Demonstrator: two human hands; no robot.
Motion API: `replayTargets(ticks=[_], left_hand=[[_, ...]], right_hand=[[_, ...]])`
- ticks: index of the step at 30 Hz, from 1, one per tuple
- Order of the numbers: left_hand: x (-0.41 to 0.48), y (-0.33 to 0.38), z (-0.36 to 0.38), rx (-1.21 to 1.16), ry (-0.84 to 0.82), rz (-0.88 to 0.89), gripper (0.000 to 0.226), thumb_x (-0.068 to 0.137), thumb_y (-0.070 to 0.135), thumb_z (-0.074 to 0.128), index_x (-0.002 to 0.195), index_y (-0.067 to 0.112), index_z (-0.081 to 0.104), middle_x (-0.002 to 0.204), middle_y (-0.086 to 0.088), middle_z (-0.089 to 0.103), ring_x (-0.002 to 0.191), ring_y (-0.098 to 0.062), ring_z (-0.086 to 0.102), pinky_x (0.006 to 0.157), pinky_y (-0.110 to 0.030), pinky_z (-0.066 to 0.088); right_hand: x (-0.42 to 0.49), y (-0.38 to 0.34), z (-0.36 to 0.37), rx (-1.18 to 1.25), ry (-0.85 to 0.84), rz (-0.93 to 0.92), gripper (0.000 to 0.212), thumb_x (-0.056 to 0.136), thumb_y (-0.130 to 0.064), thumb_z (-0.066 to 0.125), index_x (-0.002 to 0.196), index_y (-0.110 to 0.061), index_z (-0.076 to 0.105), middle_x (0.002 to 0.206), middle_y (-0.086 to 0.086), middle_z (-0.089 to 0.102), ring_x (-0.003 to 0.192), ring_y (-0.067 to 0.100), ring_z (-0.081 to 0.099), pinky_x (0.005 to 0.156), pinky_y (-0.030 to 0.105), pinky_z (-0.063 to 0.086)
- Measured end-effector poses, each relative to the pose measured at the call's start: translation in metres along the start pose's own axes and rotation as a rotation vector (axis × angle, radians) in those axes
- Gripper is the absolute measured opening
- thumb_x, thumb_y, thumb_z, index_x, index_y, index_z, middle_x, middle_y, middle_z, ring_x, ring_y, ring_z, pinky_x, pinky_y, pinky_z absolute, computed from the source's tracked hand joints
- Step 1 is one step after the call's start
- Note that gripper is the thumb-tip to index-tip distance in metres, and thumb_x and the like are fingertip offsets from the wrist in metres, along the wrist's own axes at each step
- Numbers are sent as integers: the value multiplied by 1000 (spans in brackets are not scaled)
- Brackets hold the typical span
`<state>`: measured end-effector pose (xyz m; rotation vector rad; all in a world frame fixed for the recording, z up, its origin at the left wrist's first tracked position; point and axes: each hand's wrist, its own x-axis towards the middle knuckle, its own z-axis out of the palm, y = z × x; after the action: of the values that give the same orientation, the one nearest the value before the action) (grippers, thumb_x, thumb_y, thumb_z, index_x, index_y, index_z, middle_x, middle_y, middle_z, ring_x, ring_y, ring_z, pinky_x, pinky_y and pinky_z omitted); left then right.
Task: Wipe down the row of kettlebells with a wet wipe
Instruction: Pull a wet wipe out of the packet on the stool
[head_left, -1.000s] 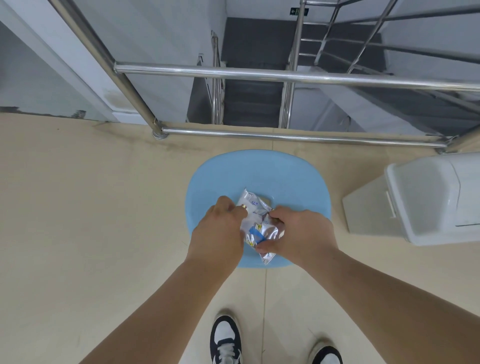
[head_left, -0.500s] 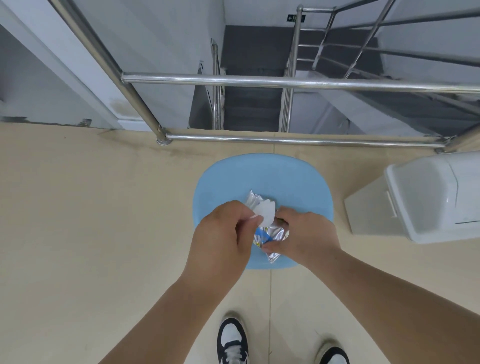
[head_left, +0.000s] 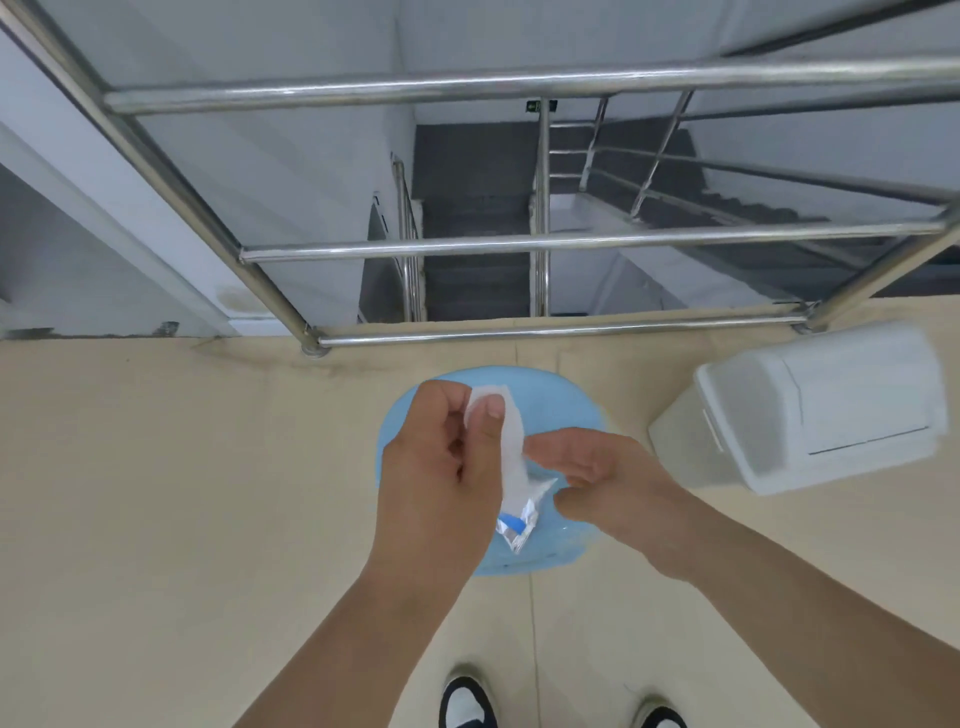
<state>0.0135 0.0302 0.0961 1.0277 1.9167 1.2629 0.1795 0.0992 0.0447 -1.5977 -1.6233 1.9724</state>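
Since 0.5 s ago: left hand (head_left: 441, 467) draws wipe (head_left: 511, 441) up, nearly clear of packet (head_left: 519, 519), frame centre, above stool (head_left: 561, 395). Left thumb and fingers pinch wipe's top. Right hand (head_left: 597, 467) looks relaxed, holding nothing. Wipe probably light, limp, damp; grip it bunched.

White wet wipe (head_left: 511, 451), a narrow folded strip, hanging from the left hand (head_left: 441, 467) pinching its top, lower end sitting inside a crumpled silver-blue packet (head_left: 520, 525)
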Motion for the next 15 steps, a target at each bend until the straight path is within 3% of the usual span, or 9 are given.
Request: replayTargets(ticks=[2, 4, 6, 9, 12, 15], left_hand=[[-9, 37, 7, -61, -47, -37, 20, 103, 32, 57, 89, 18, 58, 77, -5, 65, 63, -15, 60, 55, -25, 48], [-26, 78, 19, -106, -138, -75, 17, 102, 35, 57, 90, 22, 60, 78, -6, 69, 71, -22, 65, 60, -32, 53], [-51, 123, 36, -142, -265, -84, 15, 101, 37, 59, 90, 27, 62, 78, -5, 71, 72, -23, 68, 62, -38, 56], [-97, 187, 66, -234, -463, -102, 10, 95, 29, 69, 94, 21, 64, 78, 1, 74, 73, -18, 71, 66, -36, 58], [-155, 247, 102, -271, -645, -160, 19, 87, 21, 82, 99, 18, 67, 92, -4, 79, 91, -30, 75, 84, -49, 62], [-228, 307, 141, -317, -813, -193, 32, 77, 24, 87, 99, 12, 66, 103, -23, 73, 103, -45, 69, 93, -64, 55]], right_hand=[[-50, -24, -17, 170, -37, -68, 46, 87, 6, 64, 121, -21, 76, 124, -4, 77, 124, 13, 67, 111, 33, 48], [-105, -44, -35, 319, -12, -116, 24, 97, -8, 66, 117, -13, 78, 118, 9, 78, 116, 25, 72, 105, 37, 53], [-157, -54, -57, 436, 105, -135, 23, 99, -20, 65, 113, -6, 78, 110, 13, 79, 100, 26, 74, 93, 33, 58], [-236, -56, -90, 600, 333, -163, 20, 91, -19, 74, 98, 0, 75, 93, 14, 77, 80, 22, 71, 70, 26, 57], [-326, -47, -128, 726, 518, -197, 25, 73, -21, 84, 90, -5, 76, 94, 20, 77, 83, 29, 74, 72, 34, 58], [-422, -21, -164, 813, 635, -224, 20, 70, -13, 91, 79, -11, 74, 95, 26, 73, 86, 35, 72, 81, 46, 58]])
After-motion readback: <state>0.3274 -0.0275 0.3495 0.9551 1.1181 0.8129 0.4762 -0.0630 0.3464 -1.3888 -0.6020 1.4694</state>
